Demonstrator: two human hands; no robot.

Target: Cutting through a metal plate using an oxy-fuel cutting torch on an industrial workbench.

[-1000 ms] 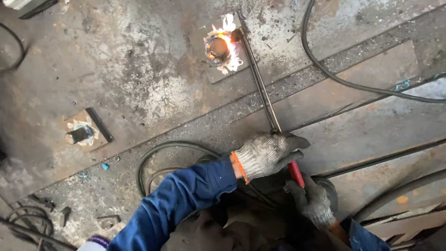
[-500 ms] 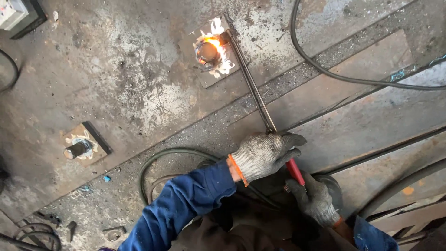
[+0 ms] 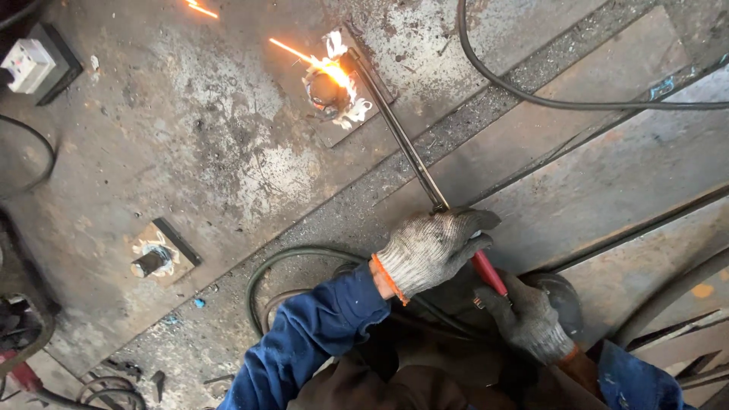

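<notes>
A long dark cutting torch (image 3: 399, 140) reaches up and left from both of my hands to a round glowing spot (image 3: 328, 85) on a small steel plate, where flame and sparks fly off to the upper left. My left hand (image 3: 433, 247), in a dirty white knit glove with an orange cuff, grips the torch's shaft near its middle. My right hand (image 3: 529, 319), in a dark grey glove, holds the red handle (image 3: 490, 273) lower down. Both sleeves are blue.
A second small plate with a short stud (image 3: 152, 260) lies at the left on the rusty steel floor. A black hose (image 3: 531, 95) curves across the upper right, a green hose (image 3: 281, 262) loops near my left arm, and a white socket box (image 3: 30, 62) sits top left.
The view has shifted so the glowing spot sits lower and more central. Sparks now shoot out to the upper left. Both hands keep their grip on the torch.
</notes>
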